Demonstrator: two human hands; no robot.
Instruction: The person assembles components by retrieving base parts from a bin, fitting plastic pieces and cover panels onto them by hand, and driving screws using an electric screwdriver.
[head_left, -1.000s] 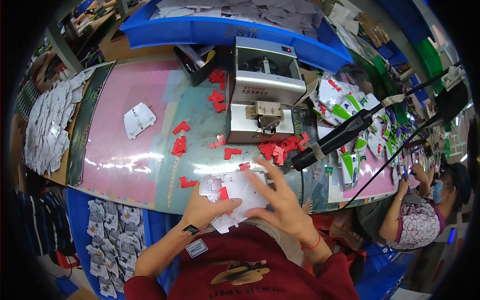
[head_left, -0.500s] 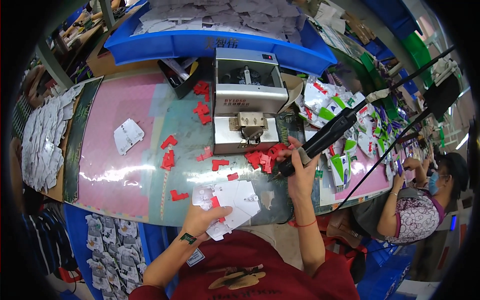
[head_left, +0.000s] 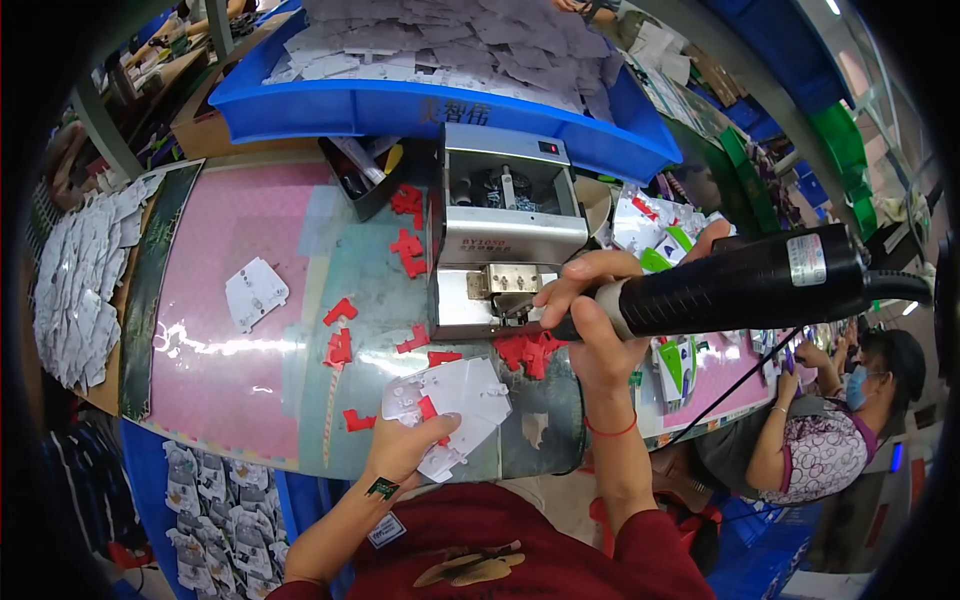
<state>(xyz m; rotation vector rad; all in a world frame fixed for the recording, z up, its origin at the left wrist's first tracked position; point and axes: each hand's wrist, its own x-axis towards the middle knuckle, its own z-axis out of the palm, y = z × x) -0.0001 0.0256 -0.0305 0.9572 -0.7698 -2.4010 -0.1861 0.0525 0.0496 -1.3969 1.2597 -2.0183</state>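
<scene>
White panel (head_left: 478,392): angular, red piece (head_left: 427,406) on it
Black corded tool (head_left: 735,290): printed pale label (head_left: 806,260)
Left hand (head_left: 403,443): clamps panel
Right hand (head_left: 606,345): grips tool

From the wearer's seat, twelve o'clock, near to far: a panel (head_left: 468,392) in the left hand (head_left: 405,442), loose parts (head_left: 524,352), a machine (head_left: 510,225), a filled bin (head_left: 325,106). Between one and two: the right hand's (head_left: 606,358) driver (head_left: 735,292). Ten: stacked panels (head_left: 85,285) along the table's (head_left: 235,215) left end.
</scene>
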